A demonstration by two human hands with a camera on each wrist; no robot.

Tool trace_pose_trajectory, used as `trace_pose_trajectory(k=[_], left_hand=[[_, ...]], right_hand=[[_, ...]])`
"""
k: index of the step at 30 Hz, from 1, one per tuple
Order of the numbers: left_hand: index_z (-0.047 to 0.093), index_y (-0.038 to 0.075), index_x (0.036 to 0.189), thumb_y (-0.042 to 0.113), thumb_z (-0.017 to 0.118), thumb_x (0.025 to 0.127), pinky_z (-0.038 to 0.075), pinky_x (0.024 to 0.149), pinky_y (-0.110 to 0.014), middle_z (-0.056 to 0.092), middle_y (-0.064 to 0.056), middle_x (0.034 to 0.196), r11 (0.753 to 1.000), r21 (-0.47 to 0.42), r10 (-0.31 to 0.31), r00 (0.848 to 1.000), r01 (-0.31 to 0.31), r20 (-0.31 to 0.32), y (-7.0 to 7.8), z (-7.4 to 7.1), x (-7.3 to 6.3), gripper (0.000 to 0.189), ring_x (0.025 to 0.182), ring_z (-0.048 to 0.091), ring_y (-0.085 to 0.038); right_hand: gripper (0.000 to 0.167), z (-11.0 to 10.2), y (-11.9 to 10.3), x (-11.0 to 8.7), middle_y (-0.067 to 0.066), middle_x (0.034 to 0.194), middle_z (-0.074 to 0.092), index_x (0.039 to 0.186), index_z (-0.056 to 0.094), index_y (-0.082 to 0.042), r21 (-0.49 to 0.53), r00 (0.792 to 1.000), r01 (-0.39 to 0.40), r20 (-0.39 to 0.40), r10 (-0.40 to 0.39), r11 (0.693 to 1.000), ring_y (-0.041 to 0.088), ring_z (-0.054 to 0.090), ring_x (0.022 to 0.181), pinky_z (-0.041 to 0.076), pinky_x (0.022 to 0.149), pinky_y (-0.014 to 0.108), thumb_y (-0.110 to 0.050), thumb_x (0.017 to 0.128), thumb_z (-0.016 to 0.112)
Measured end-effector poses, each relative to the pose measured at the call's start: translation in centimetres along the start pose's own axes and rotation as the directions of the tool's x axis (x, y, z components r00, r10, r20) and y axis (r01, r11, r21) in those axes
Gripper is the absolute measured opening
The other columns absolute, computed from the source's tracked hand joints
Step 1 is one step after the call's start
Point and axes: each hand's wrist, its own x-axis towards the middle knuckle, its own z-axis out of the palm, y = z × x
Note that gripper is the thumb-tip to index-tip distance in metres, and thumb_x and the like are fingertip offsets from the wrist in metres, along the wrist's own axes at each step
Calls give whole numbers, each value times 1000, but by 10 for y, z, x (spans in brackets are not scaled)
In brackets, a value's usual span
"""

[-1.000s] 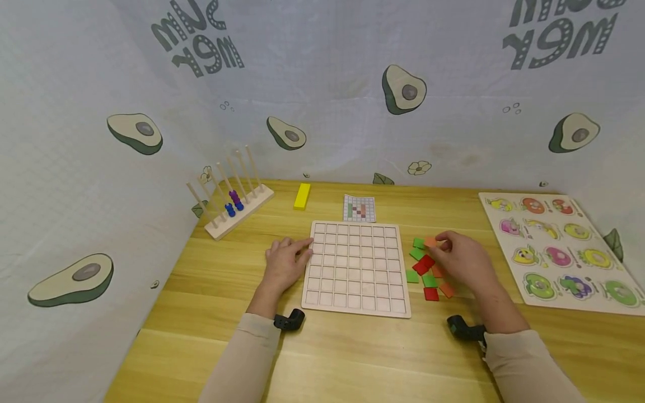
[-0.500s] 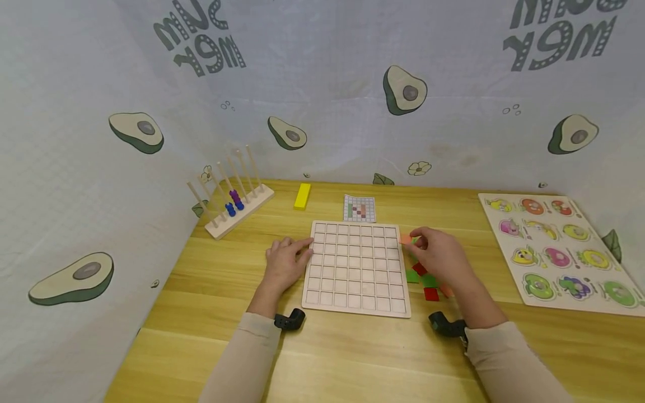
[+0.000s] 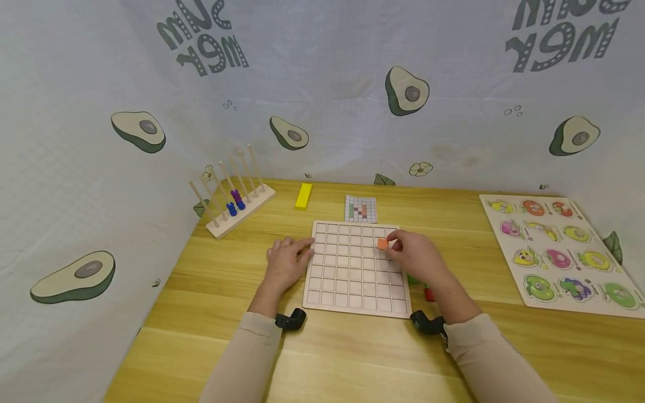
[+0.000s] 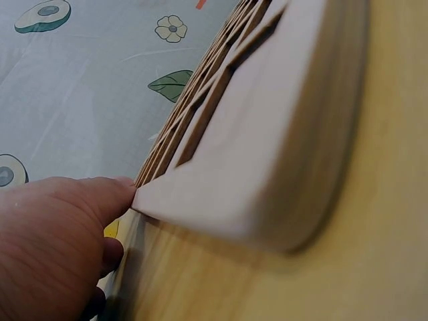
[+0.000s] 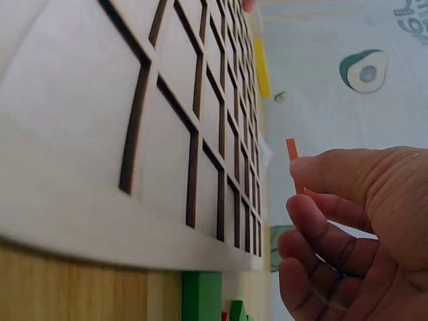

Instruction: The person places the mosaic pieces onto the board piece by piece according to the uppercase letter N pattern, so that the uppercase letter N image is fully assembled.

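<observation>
A pale wooden grid board (image 3: 347,311) lies on the table between both hands. Over its upper right squares, my right hand (image 3: 417,256) pinches an orange square tile (image 3: 383,244) between thumb and fingertips. Seen from the right wrist, the orange tile (image 5: 291,150) stands edge-on, raised above the board's surface. My left hand (image 3: 286,262) rests at the board's left edge, its index finger and thumb reaching the rim. A fingertip of that left hand (image 4: 60,234) touches the board's side in the left wrist view. Green tiles (image 5: 200,294) and a red tile (image 3: 430,294) lie right of the board, partly hidden by my right hand and forearm.
Behind the board lies a small printed grid card (image 3: 360,209) with coloured squares. A yellow block (image 3: 303,196) and a peg stand (image 3: 221,228) with blue and purple beads are at the back left. A fruit puzzle board (image 3: 509,252) covers the right side.
My right hand has lifted the orange tile from the loose pile and carried it leftward over the board's upper right squares. My left hand has stayed at the board's left edge.
</observation>
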Motion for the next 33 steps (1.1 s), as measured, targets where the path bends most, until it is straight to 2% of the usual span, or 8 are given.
trace_pose_trajectory(k=[9, 13, 20, 26, 33], left_hand=[[67, 32, 136, 41, 60, 102, 32, 81, -38, 66, -3, 107, 1000, 10, -2, 1000, 2, 0, 0, 0, 1, 36, 95, 48, -22], [67, 32, 136, 41, 60, 102, 32, 82, -38, 66, -3, 107, 1000, 16, -7, 1000, 7, 3, 1, 0, 0, 36, 95, 48, -22], [67, 32, 136, 41, 61, 102, 32, 82, -38, 66, -3, 108, 1000, 5, -11, 1000, 10, 8, 0, 0, 0, 36, 96, 48, -22], [67, 32, 135, 40, 61, 102, 32, 81, -38, 66, -2, 108, 1000, 9, -2, 1000, 2, 1, 0, 0, 0, 36, 96, 49, -22], [68, 32, 135, 40, 61, 101, 32, 80, -38, 65, -1, 105, 1000, 11, -2, 1000, 2, 1, -1, 0, 1, 35, 93, 47, -21]], right_hand=[[30, 9, -7, 6, 7, 92, 70, 119, 68, -4, -26, 999, 46, 22, -45, 999, 20, 59, 76, 49, 71, 35, -24, 97, 66], [28, 12, -8, 7, 6, 90, 70, 118, 69, -4, -31, 997, 68, 37, -67, 997, 19, 59, 75, 48, 68, 34, -22, 97, 66], [25, 17, -10, 9, 3, 86, 66, 116, 69, -6, -22, 996, 58, 62, -57, 998, 18, 56, 73, 42, 65, 29, -19, 95, 67], [26, 20, -11, 13, 3, 87, 66, 117, 69, -8, -32, 996, 47, 76, -45, 998, 18, 55, 73, 42, 64, 29, -22, 95, 70], [25, 21, -12, 16, 4, 91, 68, 116, 70, -8, -37, 994, 68, 89, -65, 997, 18, 57, 74, 45, 66, 31, -23, 96, 68]])
